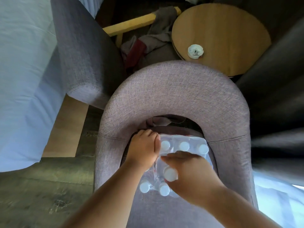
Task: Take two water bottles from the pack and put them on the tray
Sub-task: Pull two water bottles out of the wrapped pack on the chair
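A plastic-wrapped pack of water bottles (184, 146) with white caps sits on the seat of a grey fabric armchair (177, 89). My left hand (143, 149) presses on the pack's left side, fingers curled over its wrapped edge. My right hand (189, 171) is closed around one water bottle (170, 174) near the middle of the pack, its white cap showing at my palm. Two more caps (144, 186) show at the pack's near edge. No tray is in view.
A round wooden side table (230, 27) with a white ashtray (195, 51) stands behind the armchair. A bed with white sheets (21, 79) and a grey bed runner (79, 46) lies at the left. Clothes (148, 40) hang over a wooden frame at the back.
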A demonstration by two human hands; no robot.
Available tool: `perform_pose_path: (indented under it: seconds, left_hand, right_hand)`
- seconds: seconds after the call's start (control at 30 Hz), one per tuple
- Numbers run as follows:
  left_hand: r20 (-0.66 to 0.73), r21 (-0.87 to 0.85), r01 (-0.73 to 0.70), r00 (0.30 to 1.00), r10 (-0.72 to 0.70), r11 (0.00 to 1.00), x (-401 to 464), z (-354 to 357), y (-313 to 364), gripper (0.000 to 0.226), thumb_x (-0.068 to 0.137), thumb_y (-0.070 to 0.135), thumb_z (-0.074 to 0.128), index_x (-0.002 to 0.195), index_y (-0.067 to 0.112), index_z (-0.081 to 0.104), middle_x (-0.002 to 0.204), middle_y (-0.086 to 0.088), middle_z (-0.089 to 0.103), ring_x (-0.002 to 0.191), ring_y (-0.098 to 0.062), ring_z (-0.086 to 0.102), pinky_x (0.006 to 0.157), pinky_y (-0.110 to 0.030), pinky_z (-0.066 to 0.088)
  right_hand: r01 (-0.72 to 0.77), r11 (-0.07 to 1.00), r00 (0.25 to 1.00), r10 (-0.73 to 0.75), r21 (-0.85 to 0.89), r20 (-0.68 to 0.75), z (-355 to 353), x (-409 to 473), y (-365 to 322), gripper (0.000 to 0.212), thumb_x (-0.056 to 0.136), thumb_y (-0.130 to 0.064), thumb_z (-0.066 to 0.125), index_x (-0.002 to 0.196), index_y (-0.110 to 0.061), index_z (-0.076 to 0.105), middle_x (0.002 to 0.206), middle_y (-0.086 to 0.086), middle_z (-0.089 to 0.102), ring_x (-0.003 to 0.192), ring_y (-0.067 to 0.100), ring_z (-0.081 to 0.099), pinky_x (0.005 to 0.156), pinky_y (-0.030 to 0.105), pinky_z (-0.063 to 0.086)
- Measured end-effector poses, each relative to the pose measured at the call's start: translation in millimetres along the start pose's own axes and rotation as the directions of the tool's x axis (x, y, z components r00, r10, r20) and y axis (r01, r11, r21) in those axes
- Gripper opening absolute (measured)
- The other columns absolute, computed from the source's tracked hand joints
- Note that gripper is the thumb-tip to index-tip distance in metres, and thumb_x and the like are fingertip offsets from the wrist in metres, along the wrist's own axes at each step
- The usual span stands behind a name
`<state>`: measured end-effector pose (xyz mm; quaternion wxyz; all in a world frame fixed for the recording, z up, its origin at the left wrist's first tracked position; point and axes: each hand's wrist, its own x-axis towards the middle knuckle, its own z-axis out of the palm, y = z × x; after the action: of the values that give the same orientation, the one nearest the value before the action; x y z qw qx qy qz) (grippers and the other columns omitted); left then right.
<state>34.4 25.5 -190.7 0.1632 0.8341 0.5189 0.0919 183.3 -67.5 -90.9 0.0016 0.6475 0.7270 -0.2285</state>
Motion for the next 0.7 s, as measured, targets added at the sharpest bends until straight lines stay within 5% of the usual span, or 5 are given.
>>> perform_pose_path:
  seconds: [0.13,0.27,0.33,0.53,0.7]
  left_hand:
    - [-0.033,-0.045,0.031,0.999,-0.032,0.999,0.8,2.9,-0.8,0.044,0.101,0.026,0.034,0.081,0.013,0.071,0.08,-0.005,0.07,0.076,-0.03,0.063,0.073,-0.043,0.057]
    - [-0.021,-0.054,0.014,1.0,-0.015,0.998,-1.6,3.4,-0.5,0.047,0.1,0.026,0.032,0.079,0.01,0.071,0.08,-0.008,0.071,0.077,-0.032,0.064,0.071,-0.045,0.057]
    - [0.029,-0.043,0.035,0.999,-0.033,0.998,-1.0,3.9,-2.2,0.049,0.101,0.029,0.03,0.082,0.012,0.071,0.084,-0.005,0.072,0.082,-0.029,0.064,0.077,-0.046,0.057]
    - [0.048,-0.027,0.048,0.998,-0.047,0.998,0.0,5.0,-0.7,0.05,0.102,0.032,0.028,0.083,0.014,0.071,0.086,-0.003,0.072,0.086,-0.025,0.064,0.077,-0.037,0.055]
    - [0.072,-0.053,0.052,0.996,-0.048,0.997,0.6,5.3,-3.2,0.051,0.103,0.034,0.027,0.088,0.014,0.071,0.089,-0.004,0.073,0.088,-0.027,0.065,0.079,-0.041,0.058]
  right_hand:
    - [-0.109,0.943,0.989,0.135,0.315,-0.06,-75.4,0.2,11.2,0.04,0.072,-0.051,0.085,0.11,-0.043,0.08,0.088,-0.035,0.07,0.1,-0.008,0.062,0.095,0.001,0.039]
    - [-0.087,0.559,0.968,0.242,0.824,-0.062,-84.4,33.0,37.0,0.012,0.09,-0.024,0.081,0.1,-0.018,0.083,0.097,-0.006,0.085,0.098,0.01,0.079,0.096,0.04,0.059]
    - [-0.076,0.386,0.953,0.298,0.919,-0.046,-73.2,49.5,42.8,0.012,0.094,-0.018,0.076,0.101,-0.01,0.082,0.099,0.001,0.085,0.099,0.015,0.079,0.099,0.045,0.059]
    - [-0.172,0.304,0.903,0.429,0.937,0.026,-38.1,73.4,47.3,0.023,0.09,-0.029,0.074,0.092,-0.007,0.08,0.092,0.012,0.084,0.098,0.036,0.079,0.098,0.06,0.058]
    - [-0.167,0.371,0.909,0.417,0.913,-0.003,-27.9,67.8,40.7,0.024,0.09,-0.032,0.073,0.087,-0.009,0.078,0.08,0.001,0.081,0.078,0.019,0.076,0.08,0.043,0.056]
